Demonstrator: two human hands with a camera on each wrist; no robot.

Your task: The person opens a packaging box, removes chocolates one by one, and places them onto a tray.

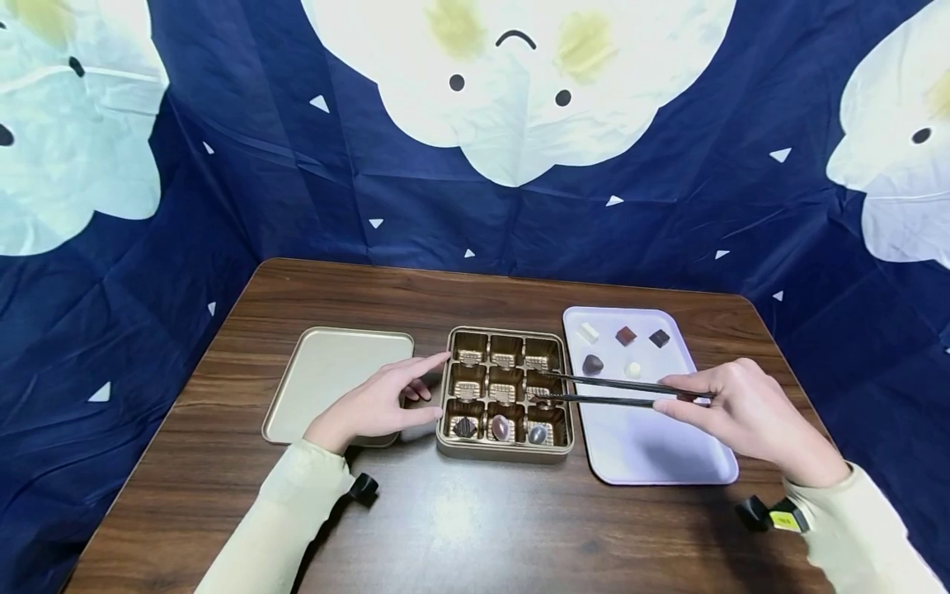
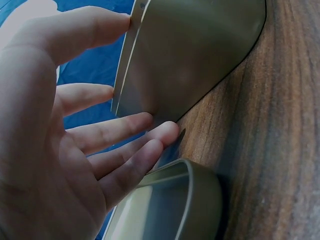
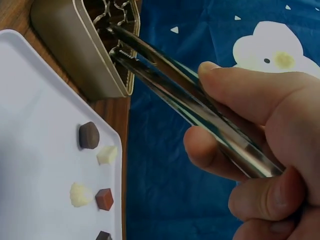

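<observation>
While the right hand (image 1: 742, 408) pinches long dark metal tongs (image 1: 616, 393), their slightly parted tips reach over the gold nine-compartment chocolate tin (image 1: 506, 393) lying between both hands. Fingers spread and straight, the left hand (image 1: 378, 404) touches the tin's side. Beneath the right hand, a lilac tray (image 1: 653, 445) carries five chocolates (image 1: 626, 336); under the left lies a gold lid (image 1: 326, 375) on the wooden surface (image 1: 460, 528).

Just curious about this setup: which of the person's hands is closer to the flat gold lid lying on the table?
Left. The left hand rests at the lid's right edge, fingers touching the chocolate box. The right hand holds tongs over the white tray, beyond the box.
</observation>
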